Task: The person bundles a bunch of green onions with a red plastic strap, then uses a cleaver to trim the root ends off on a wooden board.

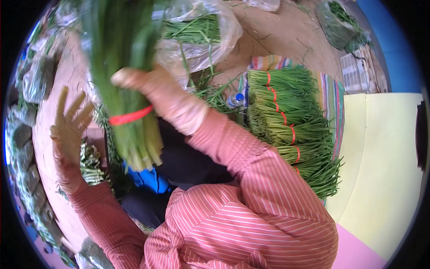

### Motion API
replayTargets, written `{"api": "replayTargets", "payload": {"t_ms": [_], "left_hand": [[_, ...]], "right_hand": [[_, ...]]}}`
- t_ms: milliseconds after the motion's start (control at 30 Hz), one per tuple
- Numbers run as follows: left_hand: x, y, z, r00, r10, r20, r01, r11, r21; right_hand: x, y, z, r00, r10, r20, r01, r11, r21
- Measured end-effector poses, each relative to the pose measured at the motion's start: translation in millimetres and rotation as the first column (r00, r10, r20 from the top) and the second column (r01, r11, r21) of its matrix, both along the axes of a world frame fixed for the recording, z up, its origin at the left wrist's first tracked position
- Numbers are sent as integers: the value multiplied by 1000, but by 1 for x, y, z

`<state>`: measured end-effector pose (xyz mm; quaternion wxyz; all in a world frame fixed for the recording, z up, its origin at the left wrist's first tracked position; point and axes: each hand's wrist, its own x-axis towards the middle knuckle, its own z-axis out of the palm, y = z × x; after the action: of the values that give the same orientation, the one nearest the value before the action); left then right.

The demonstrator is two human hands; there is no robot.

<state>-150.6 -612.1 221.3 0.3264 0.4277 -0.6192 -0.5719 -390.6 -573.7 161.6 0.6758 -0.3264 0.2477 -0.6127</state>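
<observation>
My right hand [139, 80], in a thin pale glove, grips a bundle of long green stalks [130, 139] that look like garlic chives. A red band [131, 116] circles the bundle just below the hand. Its cut pale ends point down and its upper part is smeared by motion; the fingers behind it are hidden. My left hand [69, 134], also gloved, is raised left of the bundle, apart from it, with fingers spread and nothing in them. To the right, several red-banded bundles [291, 121] lie in a row on a striped cloth [336, 103].
A clear plastic bag [230, 31] holding loose stalks [197, 29] lies ahead on the brown floor. Beside the row stands a small bottle with a blue cap [235, 100]. Bagged greens [27, 148] line the far left. A white crate [356, 71] is at the right.
</observation>
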Motion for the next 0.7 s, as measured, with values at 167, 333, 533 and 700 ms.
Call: {"api": "replayTargets", "payload": {"t_ms": [167, 333, 533, 700], "left_hand": [[38, 18, -33, 993, -79, 83, 69, 991, 115], [98, 40, -71, 975, 221, 26, -215, 906, 366], [136, 61, -101, 935, 348, 66, -331, 789, 517], [142, 87, -87, 896, 383, 226, -444, 734, 514]], "right_hand": [[-152, 39, -47, 837, -514, -188, 545, 817, 189], [-307, 71, -176, 352, -868, -351, 889, 193, 415], [-386, 122, -294, 241, -922, -301, 779, -1, 626], [-383, 103, -265, 585, 326, -743, 801, -92, 591]]}}
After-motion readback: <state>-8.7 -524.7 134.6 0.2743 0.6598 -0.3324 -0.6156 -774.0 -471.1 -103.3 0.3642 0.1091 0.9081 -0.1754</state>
